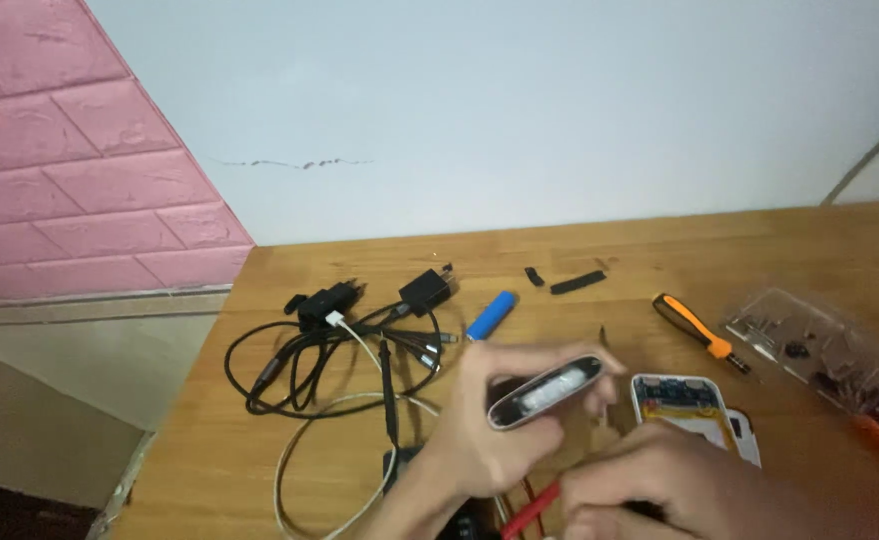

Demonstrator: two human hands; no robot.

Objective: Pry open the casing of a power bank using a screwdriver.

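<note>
Hands fill the near edge of the wooden table (580, 260). The right hand (650, 490) lies lowest, its fingers curled shut around a thin red-handled tool (532, 510) whose tip cannot be made out. Just above it, the left hand (495, 430) is closed on a small oblong casing (545, 390) — dark-rimmed, pale inside, tilted up to the right — with the fingers wrapped over its top and the thumb under it. Beside the casing, to the right, an opened white device (685, 405) is laid flat, its blue circuit board and yellow tape exposed.

Left of the hands, a white cable (295, 470) is looped over the table, and beyond it a tangle of black cables (300, 370) runs up to two black chargers (380, 295). A blue cylinder (491, 316) is seen past the left hand. Further right lie an orange-and-black screwdriver (700, 332) and a clear plastic case of small bits (810, 345). Farthest back, two small black pieces (570, 282) rest near the white wall (520, 110) — pink brick-patterned panelling (70, 150) stands at the left.
</note>
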